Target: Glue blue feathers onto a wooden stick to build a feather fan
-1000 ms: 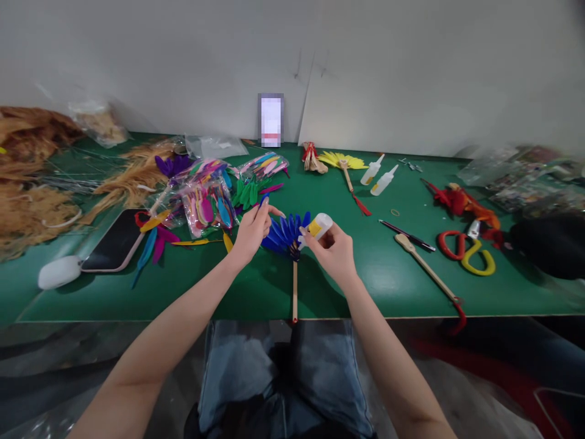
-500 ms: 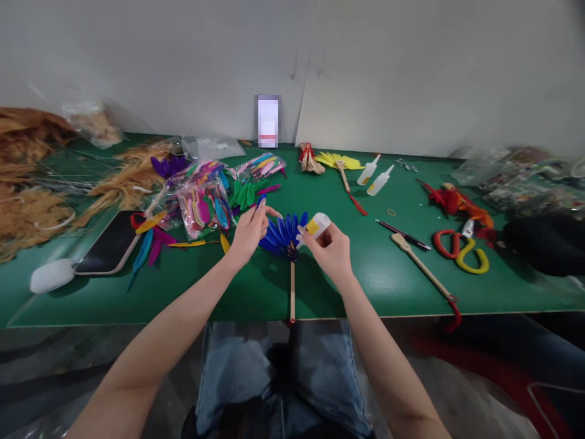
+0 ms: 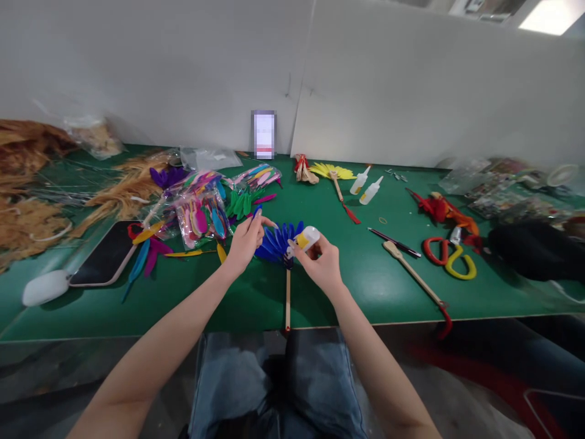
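A fan of blue feathers [image 3: 278,242] on a wooden handle [image 3: 287,299] lies on the green table in front of me. My right hand [image 3: 322,262] grips a small white glue bottle [image 3: 309,236] with a yellow label. The bottle is tipped with its nozzle end down at the base of the feathers, where fingers partly hide it. My left hand [image 3: 245,244] is just left of the fan, pinching a blue feather [image 3: 258,210] of which only a little shows.
Bagged coloured feathers [image 3: 201,216] and a phone [image 3: 107,256] lie to the left. Further back are a yellow feather fan [image 3: 333,171] and two glue bottles [image 3: 371,190]. To the right are a pen [image 3: 395,242], a bare wooden handle [image 3: 415,274] and scissors [image 3: 450,255].
The view has tilted up a little, so everything sits lower in the picture. Both hands keep nearly the same place beside the fan, the glue bottle still at the feathers' base.
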`<state>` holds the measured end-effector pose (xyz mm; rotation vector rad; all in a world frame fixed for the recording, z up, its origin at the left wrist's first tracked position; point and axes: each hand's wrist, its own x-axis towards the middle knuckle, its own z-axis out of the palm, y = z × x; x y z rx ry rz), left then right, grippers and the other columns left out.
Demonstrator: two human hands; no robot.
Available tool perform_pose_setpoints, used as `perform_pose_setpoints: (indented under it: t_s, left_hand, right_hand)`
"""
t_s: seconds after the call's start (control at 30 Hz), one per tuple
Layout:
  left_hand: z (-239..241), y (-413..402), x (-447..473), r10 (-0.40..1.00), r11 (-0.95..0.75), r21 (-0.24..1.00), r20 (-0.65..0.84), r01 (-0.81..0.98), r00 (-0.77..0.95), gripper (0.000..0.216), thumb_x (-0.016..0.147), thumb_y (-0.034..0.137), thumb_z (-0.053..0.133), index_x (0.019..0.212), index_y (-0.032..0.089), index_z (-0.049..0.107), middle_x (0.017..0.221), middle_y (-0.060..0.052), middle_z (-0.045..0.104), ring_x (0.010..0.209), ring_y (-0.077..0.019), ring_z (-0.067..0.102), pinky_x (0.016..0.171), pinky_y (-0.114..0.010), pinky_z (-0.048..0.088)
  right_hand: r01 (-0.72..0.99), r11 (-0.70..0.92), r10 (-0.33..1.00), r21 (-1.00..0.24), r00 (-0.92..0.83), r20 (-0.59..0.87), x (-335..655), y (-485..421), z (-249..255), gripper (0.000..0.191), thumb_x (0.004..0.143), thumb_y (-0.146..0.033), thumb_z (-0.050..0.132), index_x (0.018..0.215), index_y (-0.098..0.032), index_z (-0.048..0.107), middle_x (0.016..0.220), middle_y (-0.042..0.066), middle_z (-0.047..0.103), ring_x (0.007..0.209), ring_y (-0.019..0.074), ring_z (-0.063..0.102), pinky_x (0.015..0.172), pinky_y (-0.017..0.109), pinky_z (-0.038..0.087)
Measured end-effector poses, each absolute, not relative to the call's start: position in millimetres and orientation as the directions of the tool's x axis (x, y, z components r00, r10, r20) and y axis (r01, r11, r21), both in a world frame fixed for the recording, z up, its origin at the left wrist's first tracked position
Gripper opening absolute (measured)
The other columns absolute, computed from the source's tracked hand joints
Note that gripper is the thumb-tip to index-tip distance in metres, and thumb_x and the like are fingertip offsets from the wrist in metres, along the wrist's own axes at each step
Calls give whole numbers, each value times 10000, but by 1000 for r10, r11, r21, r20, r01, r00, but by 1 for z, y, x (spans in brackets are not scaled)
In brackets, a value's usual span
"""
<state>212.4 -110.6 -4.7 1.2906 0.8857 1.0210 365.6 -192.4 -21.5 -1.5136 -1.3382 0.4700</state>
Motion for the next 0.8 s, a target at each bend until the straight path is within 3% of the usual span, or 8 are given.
perform_pose_setpoints:
  t_s: [0.8]
  left_hand:
    - [-2,-112,213,948,-3,995,35,-102,316,438,897,518,473,718,140,601,500,67,264,390,-55,240,378,-210,152]
  right_hand:
    - [470,100,892,-877,348,288,363,-194,-27,324,736,-497,648,714,-196,533,489,-74,383,422,81,319,415,230,275]
